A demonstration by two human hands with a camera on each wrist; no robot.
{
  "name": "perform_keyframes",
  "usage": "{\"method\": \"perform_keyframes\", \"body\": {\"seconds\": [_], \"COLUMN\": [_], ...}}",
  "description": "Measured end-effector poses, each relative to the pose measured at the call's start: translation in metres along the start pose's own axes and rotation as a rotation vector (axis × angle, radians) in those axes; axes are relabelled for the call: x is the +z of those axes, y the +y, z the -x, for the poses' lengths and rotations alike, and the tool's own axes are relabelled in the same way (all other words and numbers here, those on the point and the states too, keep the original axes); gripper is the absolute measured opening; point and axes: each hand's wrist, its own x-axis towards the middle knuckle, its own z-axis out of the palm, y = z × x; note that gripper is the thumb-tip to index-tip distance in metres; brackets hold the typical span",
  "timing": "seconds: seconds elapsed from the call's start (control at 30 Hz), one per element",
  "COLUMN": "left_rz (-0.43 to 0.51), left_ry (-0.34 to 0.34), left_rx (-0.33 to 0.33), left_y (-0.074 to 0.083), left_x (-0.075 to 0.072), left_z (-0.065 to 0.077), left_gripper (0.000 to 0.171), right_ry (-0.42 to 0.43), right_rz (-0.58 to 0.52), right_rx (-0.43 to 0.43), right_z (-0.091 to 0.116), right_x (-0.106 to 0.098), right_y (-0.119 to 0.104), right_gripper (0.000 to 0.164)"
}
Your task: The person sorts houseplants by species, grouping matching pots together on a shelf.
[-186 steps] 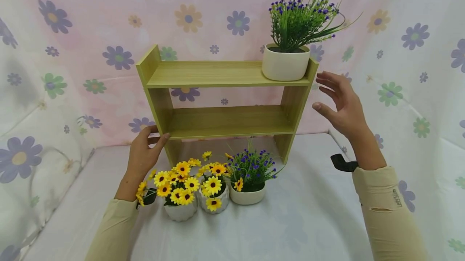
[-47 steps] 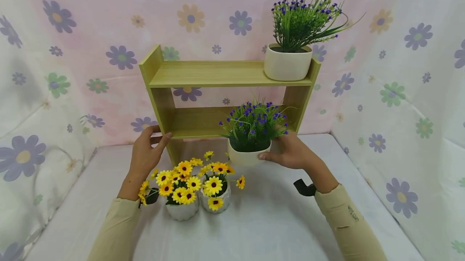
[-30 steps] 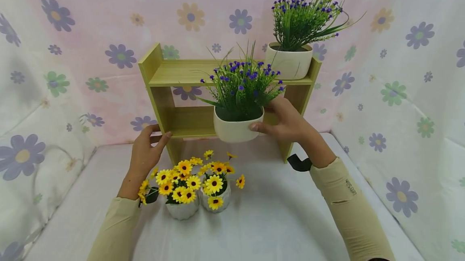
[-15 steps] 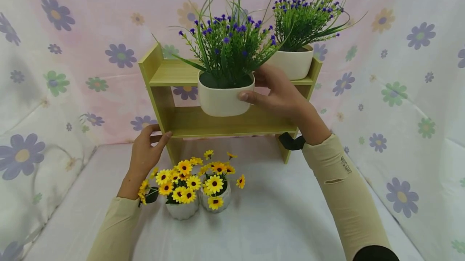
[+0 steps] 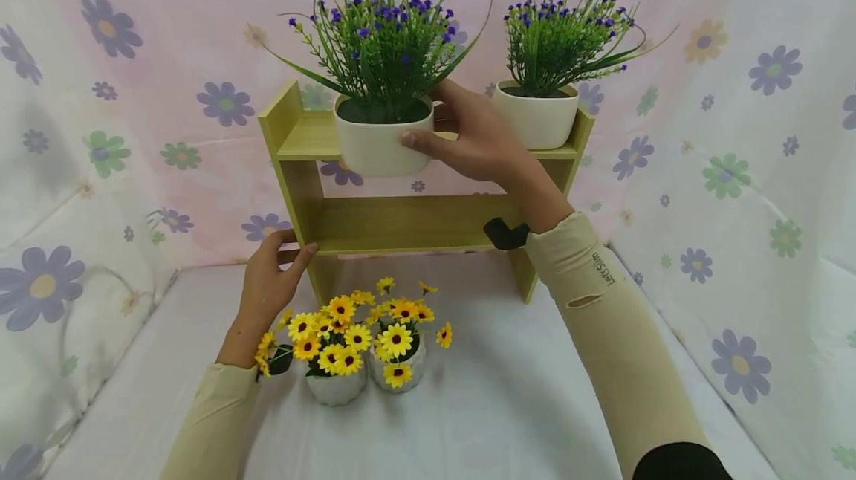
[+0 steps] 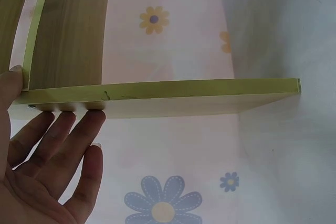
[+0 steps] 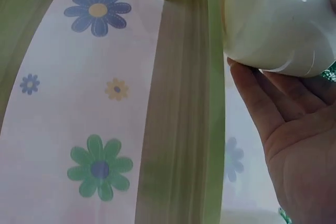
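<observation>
My right hand grips the right end of a cream oval pot with a purple-flowered plant, thumb in front, fingers behind. The pot hangs upright before the left half of the upper board of a wooden shelf. In the right wrist view the pot is close to the shelf's board edge; contact cannot be told. Low on the shelf's left side panel, my left hand holds the edge. Its thumb lies at the front, and the fingertips press the panel's outer face in the left wrist view.
A matching purple-flowered pot stands at the upper board's right end. Two textured white pots with yellow flowers stand on the white-covered table in front of the shelf. Flower-print cloth surrounds the table.
My right hand took the purple-flowered pot from the table beside the yellow flowers, then raised it leftward to the upper board's height. My left hand stays on the shelf's side panel.
</observation>
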Motion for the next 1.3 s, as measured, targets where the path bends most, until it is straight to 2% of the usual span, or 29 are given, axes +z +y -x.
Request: {"method": "perform_keyframes", "body": {"seconds": [0.2,0.47,0.73,1.13,1.3], "left_rz": [-0.006,-0.014,-0.006,-0.011,-0.010], "left_ry": [0.008,0.004,0.002,0.002,0.002], "left_rx": [0.026,0.015,0.016,0.017,0.017], "left_y": [-0.001,0.000,0.000,0.000,0.000], "left_x": [0.001,0.000,0.001,0.001,0.001], "left_z": [-0.001,0.000,-0.001,0.002,0.001], "left_gripper": [0.055,0.056,0.057,0.057,0.058], "right_ry": [-0.028,-0.030,-0.069,-0.049,-0.053], "right_rz": [-0.094,-0.181,-0.201,-0.134,-0.033], "right_rx": [0.034,0.050,0.175,0.214,0.208], "right_z": [-0.017,-0.033,-0.043,-0.061,-0.066], "right_x": [0.015,0.031,0.041,0.056,0.060], "right_y": [-0.004,-0.008,-0.017,-0.022,-0.021], "right_gripper": [0.068,0.069,0.075,0.084,0.087]}}
